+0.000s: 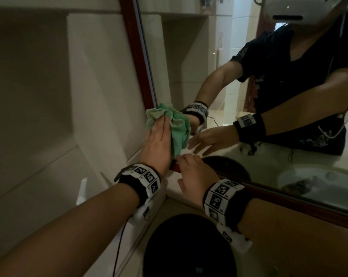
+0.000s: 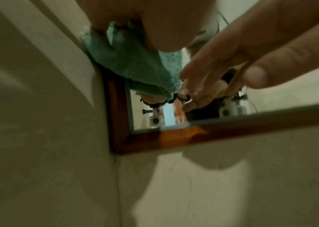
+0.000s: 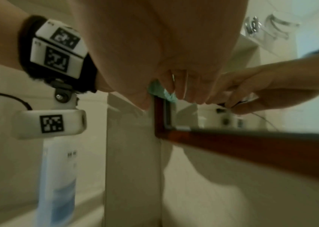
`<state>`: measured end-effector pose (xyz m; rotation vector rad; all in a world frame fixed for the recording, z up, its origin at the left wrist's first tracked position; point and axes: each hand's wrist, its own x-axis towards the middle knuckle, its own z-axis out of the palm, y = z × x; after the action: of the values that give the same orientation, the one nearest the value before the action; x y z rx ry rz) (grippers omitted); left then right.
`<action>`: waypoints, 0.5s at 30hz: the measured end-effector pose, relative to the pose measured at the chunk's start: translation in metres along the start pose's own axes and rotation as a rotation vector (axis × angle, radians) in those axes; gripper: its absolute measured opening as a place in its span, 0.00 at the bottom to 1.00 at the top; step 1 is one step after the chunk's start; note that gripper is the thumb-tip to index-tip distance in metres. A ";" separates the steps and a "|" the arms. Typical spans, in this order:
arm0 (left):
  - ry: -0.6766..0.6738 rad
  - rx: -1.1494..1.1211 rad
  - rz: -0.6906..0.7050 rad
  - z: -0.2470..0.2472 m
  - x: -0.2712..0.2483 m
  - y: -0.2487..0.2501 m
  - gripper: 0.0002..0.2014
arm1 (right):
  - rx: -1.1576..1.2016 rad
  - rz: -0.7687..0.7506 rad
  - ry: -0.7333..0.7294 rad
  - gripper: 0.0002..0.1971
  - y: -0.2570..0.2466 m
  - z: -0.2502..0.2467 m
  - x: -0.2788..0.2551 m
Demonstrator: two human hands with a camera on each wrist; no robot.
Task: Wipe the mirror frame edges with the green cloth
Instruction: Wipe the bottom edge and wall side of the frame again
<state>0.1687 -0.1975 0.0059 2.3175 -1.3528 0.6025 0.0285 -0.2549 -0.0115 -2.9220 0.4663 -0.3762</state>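
The mirror's dark red wooden frame (image 1: pixel 133 47) runs up the left side and along the bottom (image 2: pixel 232 129) (image 3: pixel 252 150). A crumpled green cloth (image 1: pixel 179 128) (image 2: pixel 135 69) lies against the left frame edge, just above the bottom left corner. My left hand (image 1: pixel 157 140) presses on it with straight fingers; its palm (image 2: pixel 154 23) covers the cloth's top. My right hand (image 1: pixel 193 172) reaches to the cloth's lower end with relaxed fingers (image 2: pixel 186 76), thumb apart. Only a sliver of cloth (image 3: pixel 169 96) shows past the right fingers (image 3: pixel 193 86).
A white tiled wall with a recessed ledge (image 1: pixel 85 56) adjoins the frame on the left. A black round object (image 1: pixel 189 246) sits on the counter below my wrists. A white and blue bottle (image 3: pixel 57 176) stands by the wall. The glass reflects my arms and a sink (image 1: pixel 309 180).
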 end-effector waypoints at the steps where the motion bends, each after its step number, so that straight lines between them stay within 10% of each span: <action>1: 0.018 -0.002 -0.006 -0.006 0.006 0.002 0.34 | 0.008 -0.013 0.026 0.35 -0.005 -0.003 0.005; 15: 0.089 0.139 0.121 -0.079 0.052 -0.010 0.26 | 0.104 -0.064 0.409 0.25 -0.038 -0.051 0.051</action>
<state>0.1870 -0.1883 0.0983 2.2969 -1.4589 0.8519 0.0719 -0.2420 0.0561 -2.7610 0.3882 -0.9848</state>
